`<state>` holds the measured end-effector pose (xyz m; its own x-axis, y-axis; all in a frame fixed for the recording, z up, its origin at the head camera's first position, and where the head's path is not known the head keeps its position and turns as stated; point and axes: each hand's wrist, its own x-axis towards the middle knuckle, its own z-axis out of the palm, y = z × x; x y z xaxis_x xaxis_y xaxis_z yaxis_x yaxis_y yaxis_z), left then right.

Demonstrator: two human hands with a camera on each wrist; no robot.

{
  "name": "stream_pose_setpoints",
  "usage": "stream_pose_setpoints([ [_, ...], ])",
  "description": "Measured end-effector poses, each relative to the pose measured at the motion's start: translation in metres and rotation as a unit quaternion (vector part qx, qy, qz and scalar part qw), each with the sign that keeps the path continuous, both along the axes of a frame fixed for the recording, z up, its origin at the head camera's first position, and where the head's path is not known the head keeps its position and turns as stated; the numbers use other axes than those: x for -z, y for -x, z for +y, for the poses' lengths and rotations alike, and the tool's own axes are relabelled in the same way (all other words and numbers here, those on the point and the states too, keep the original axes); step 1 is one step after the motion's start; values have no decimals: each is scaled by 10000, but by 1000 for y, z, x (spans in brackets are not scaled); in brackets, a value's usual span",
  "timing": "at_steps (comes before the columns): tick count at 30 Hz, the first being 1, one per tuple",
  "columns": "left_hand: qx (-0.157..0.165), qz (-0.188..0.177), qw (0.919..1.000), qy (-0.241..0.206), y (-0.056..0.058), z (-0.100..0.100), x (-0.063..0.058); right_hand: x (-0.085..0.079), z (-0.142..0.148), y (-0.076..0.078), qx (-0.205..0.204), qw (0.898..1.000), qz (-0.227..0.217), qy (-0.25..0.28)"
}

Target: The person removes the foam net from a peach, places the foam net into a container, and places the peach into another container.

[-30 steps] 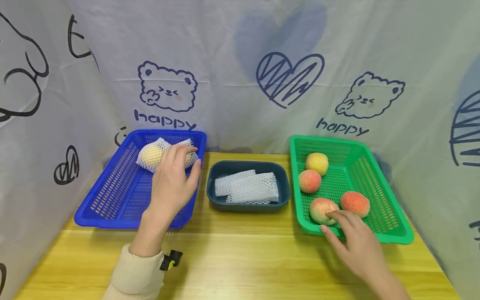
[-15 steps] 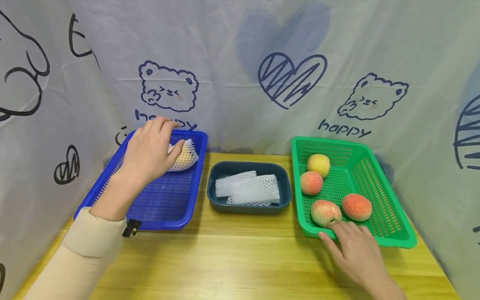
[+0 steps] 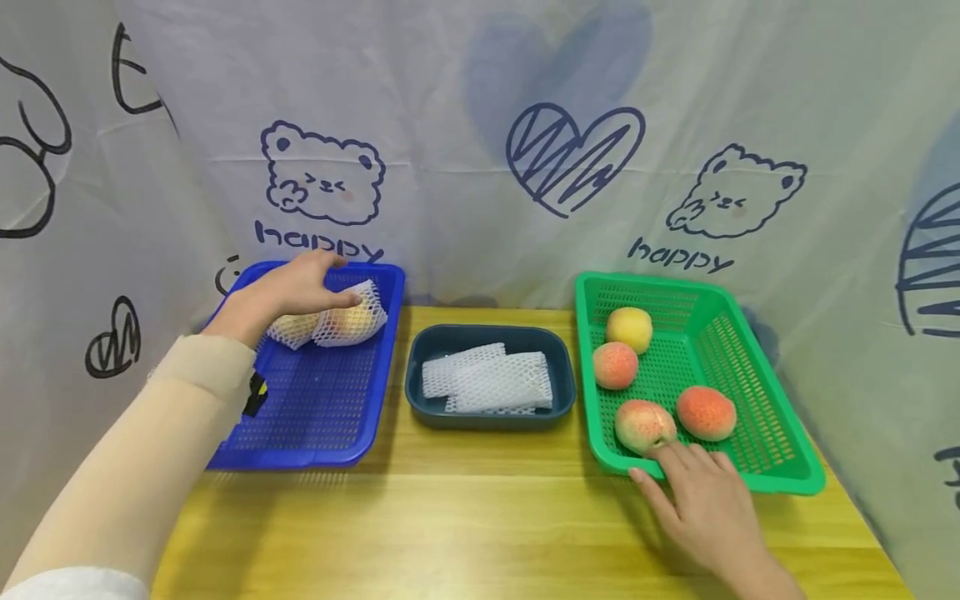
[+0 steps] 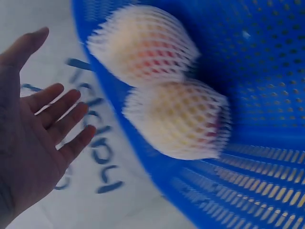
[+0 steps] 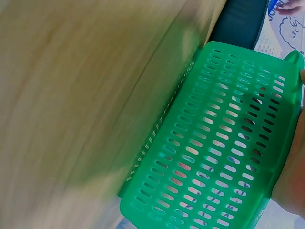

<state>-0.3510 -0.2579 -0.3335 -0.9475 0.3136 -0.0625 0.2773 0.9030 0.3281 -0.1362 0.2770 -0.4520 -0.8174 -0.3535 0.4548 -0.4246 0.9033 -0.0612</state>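
To the left of the dark tray (image 3: 491, 419), the left arm reaches forward, the left hand (image 3: 291, 287) over the blue basket's (image 3: 315, 408) far end, fingers spread, near two netted fruits (image 4: 176, 119) that it partly covers in the head view. To the tray's right, the right hand (image 3: 701, 500) grips the green basket's (image 3: 772, 481) near rim, thumb outside, fingertips hidden beside a peach (image 3: 645, 427). The right wrist view cuts this hand off and blurs the tabletop (image 5: 81, 95).
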Motion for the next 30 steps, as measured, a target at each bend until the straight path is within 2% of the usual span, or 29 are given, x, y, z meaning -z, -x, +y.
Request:
stream_pose_setpoints([
  [2,-62,-334,9992,-222,5,-5,7,0,0,0,3,10000,9,9],
  [6,-259,-763,9957,-448,13,-11,19,1,-1,-1,-3,10000,19,32],
  [13,-375,-1033,9926,-519,28,-9,38,2,-1,-2,-14,10000,79,54],
  [18,-481,-1130,9912,-496,30,-6,49,3,-1,-3,15,10000,81,53],
  [24,-630,-1504,9808,-1071,33,-3,61,4,-1,-2,52,9999,117,64],
  [26,-586,-1468,9815,-1078,34,-2,64,3,-1,-2,54,9999,126,63],
  [30,-440,-1022,9906,-792,36,-4,71,2,-1,-1,37,9999,149,53],
])
